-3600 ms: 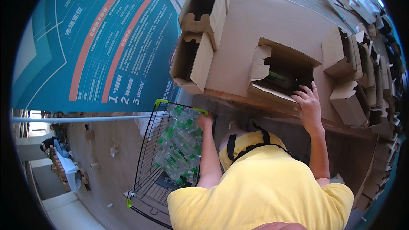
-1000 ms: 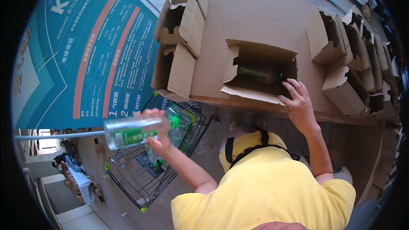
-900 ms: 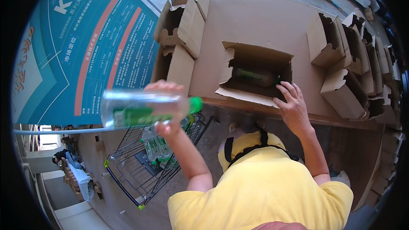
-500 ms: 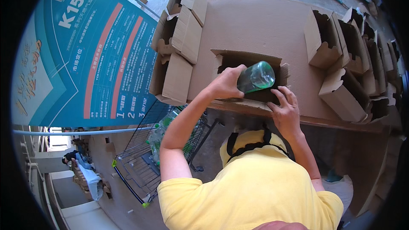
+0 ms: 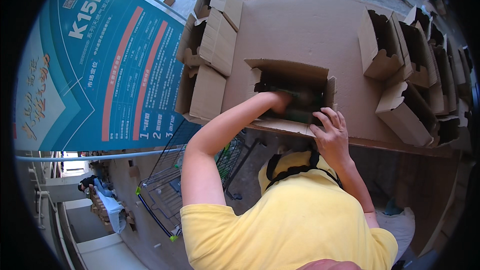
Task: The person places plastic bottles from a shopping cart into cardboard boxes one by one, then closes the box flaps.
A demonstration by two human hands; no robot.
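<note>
An open cardboard box (image 5: 292,64) sits at the near edge of the cardboard-topped table. My left hand (image 5: 281,102) is down inside it, its fingers mostly lost in shadow. Against that hand, a clear green-tinted plastic bottle (image 5: 306,101) shows dimly, blurred and low between the box walls; the hand appears closed round it. At the box's near right corner, my right hand (image 5: 330,126) grips the rim, thumb and fingers bent over the cardboard edge.
Several open boxes (image 5: 214,40) stand stacked at the table's left. More (image 5: 382,50) crowd its right side. Below the left edge is a wire shopping cart (image 5: 162,190) with green-tinted bottles. A large blue printed banner (image 5: 135,65) rises at far left. Another person (image 5: 90,184) is in the distance.
My left hand has lowered the bottle from above the box down into it, and the forearm has followed. My right hand stays at the box's near right corner.
</note>
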